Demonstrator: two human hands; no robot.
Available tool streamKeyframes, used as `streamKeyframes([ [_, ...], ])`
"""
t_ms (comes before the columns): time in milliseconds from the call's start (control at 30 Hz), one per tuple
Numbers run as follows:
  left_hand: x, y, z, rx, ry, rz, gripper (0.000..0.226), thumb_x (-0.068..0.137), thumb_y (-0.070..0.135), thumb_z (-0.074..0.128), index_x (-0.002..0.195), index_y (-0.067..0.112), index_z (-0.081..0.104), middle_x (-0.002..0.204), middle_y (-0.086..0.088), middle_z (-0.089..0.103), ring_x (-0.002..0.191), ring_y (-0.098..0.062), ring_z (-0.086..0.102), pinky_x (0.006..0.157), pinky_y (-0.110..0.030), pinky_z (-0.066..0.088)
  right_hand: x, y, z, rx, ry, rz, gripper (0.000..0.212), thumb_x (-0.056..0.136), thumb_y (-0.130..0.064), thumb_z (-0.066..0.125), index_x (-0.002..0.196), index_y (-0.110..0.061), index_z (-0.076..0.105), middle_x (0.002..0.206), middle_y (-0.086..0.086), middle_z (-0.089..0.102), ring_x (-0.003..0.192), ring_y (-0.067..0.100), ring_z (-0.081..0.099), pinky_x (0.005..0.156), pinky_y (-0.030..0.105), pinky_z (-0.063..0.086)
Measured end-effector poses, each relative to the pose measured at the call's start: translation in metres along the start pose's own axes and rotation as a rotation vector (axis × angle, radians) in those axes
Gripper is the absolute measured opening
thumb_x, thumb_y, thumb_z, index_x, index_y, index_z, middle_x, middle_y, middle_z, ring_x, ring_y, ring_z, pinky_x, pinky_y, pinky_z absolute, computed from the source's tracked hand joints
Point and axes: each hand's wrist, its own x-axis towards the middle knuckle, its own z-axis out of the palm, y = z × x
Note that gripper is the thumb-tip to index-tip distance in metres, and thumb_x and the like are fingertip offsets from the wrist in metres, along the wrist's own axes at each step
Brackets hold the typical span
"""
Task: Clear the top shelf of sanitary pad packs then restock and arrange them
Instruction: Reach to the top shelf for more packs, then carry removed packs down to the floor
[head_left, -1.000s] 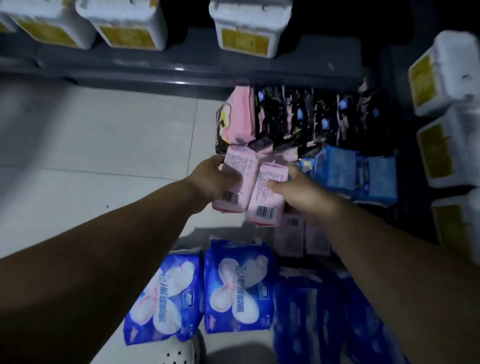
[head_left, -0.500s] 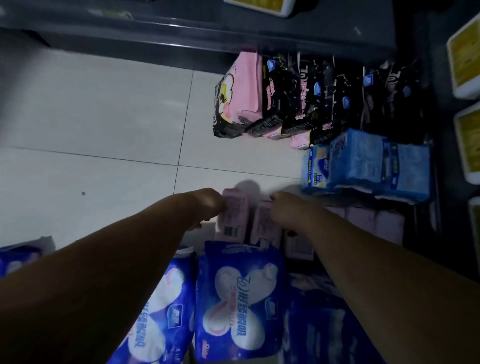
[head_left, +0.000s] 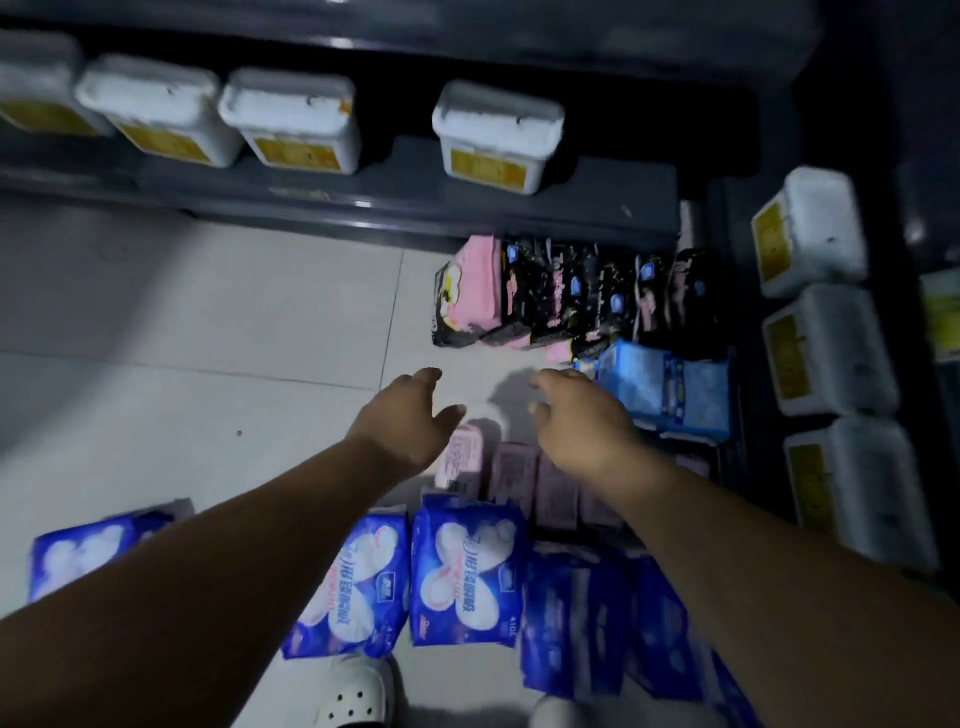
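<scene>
Both arms reach out over the tiled floor (head_left: 208, 332). The left grip (head_left: 410, 415) is spread, fingers straight and apart, holding nothing. The right grip (head_left: 576, 415) hangs beside it with fingers loosely curled, also empty, and neither touches a pack. Just below and between them a row of pale pink packs (head_left: 462, 462) stands on the floor side by side, the leftmost showing a barcode. Nearer the person, just beside that row, stand blue butterfly-print packs (head_left: 465, 577) — two together, and a third lone blue pack (head_left: 93, 551) well apart to the left, partly behind the left forearm. Darker blue packs (head_left: 576, 618) carry the line rightward, too blurred to read. At the floor's far edge, against the foot of the dark shelf (head_left: 415, 208), a row of black-and-pink packs (head_left: 566, 296) stands upright, with light blue packs (head_left: 670, 392) just in front of its right end. White tubs (head_left: 498, 137) with yellow labels sit on the shelf, and side tubs (head_left: 815, 228) of the same kind stand at the right. A white perforated shoe (head_left: 358, 693) shows at the bottom — on the floor's near edge.
</scene>
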Motion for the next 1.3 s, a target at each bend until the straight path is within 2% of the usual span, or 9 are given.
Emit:
streamKeyframes([
  [133,-0.057,0.044,-0.062,0.206,0.153,0.154,0.063,0.093,0.049,0.052,0.145,0.018,0.034,0.141,-0.010,0.046,0.127,-0.030,0.045,0.100,-0.040,0.043,-0.054,-0.020,-0.075,-0.106,0.097,-0.064,0.044,0.101,-0.028,0.045,0.143,-0.018,0.042,0.153,0.006,0.032,0.137,0.029,0.031,0.113,0.037,0.029],
  [233,-0.099,0.079,-0.110,0.314,0.237,0.191,0.065,0.091,0.052,0.052,0.144,0.019,0.034,0.141,-0.008,0.045,0.129,-0.029,0.043,0.100,-0.040,0.043,-0.097,-0.029,-0.131,-0.188,0.130,-0.062,0.048,0.099,-0.032,0.046,0.146,-0.022,0.037,0.159,0.005,0.020,0.143,0.027,0.021,0.115,0.037,0.017],
  [367,-0.157,0.126,-0.173,0.419,0.339,0.254,0.074,0.090,0.057,0.049,0.149,0.019,0.027,0.150,-0.007,0.038,0.137,-0.027,0.035,0.111,-0.041,0.031,-0.158,-0.038,-0.207,-0.215,0.218,-0.053,0.054,0.099,-0.036,0.048,0.149,-0.024,0.031,0.160,0.005,0.018,0.145,0.027,0.016,0.118,0.041,0.012],
  [467,-0.202,0.164,-0.218,0.459,0.410,0.309,0.077,0.089,0.060,0.048,0.150,0.019,0.027,0.151,-0.007,0.037,0.139,-0.028,0.032,0.115,-0.046,0.024,-0.210,-0.046,-0.264,-0.235,0.320,-0.043,0.056,0.097,-0.042,0.050,0.147,-0.024,0.034,0.159,0.005,0.021,0.144,0.026,0.019,0.118,0.042,0.013],
  [600,-0.264,0.215,-0.273,0.421,0.504,0.391,0.077,0.087,0.061,0.051,0.149,0.019,0.032,0.150,-0.007,0.039,0.138,-0.029,0.035,0.115,-0.049,0.024,-0.285,-0.056,-0.333,-0.237,0.403,-0.005,0.058,0.097,-0.046,0.047,0.148,-0.023,0.032,0.159,0.005,0.020,0.145,0.026,0.017,0.119,0.044,0.013],
  [733,-0.318,0.264,-0.324,0.437,0.577,0.512,0.081,0.086,0.066,0.043,0.151,0.020,0.028,0.151,-0.005,0.038,0.138,-0.027,0.034,0.115,-0.047,0.023,-0.357,-0.067,-0.395,-0.238,0.492,0.040,0.058,0.099,-0.048,0.042,0.150,-0.024,0.028,0.160,0.004,0.015,0.146,0.026,0.012,0.119,0.045,0.011],
  [833,-0.356,0.297,-0.359,0.438,0.628,0.606,0.083,0.086,0.067,0.047,0.151,0.020,0.027,0.151,-0.005,0.037,0.138,-0.027,0.034,0.114,-0.048,0.024,-0.409,-0.074,-0.433,-0.224,0.545,0.093,0.058,0.101,-0.047,0.040,0.152,-0.024,0.024,0.161,0.002,0.012,0.147,0.024,0.008,0.120,0.046,0.009],
  [1000,-0.412,0.339,-0.403,0.459,0.665,0.757,0.084,0.087,0.069,0.043,0.152,0.021,0.022,0.154,-0.002,0.032,0.141,-0.025,0.029,0.115,-0.047,0.024,-0.477,-0.085,-0.474,-0.232,0.678,0.179,0.059,0.098,-0.051,0.042,0.150,-0.025,0.028,0.159,0.002,0.019,0.146,0.025,0.015,0.119,0.048,0.011],
  [1300,-0.485,0.398,-0.437,0.486,0.736,1.006,0.083,0.085,0.070,0.043,0.151,0.022,0.026,0.150,-0.002,0.038,0.137,-0.026,0.036,0.110,-0.045,0.032,-0.595,-0.089,-0.504,-0.252,0.868,0.350,0.059,0.096,-0.055,0.044,0.145,-0.025,0.034,0.151,0.001,0.032,0.138,0.025,0.030,0.113,0.047,0.020],
])
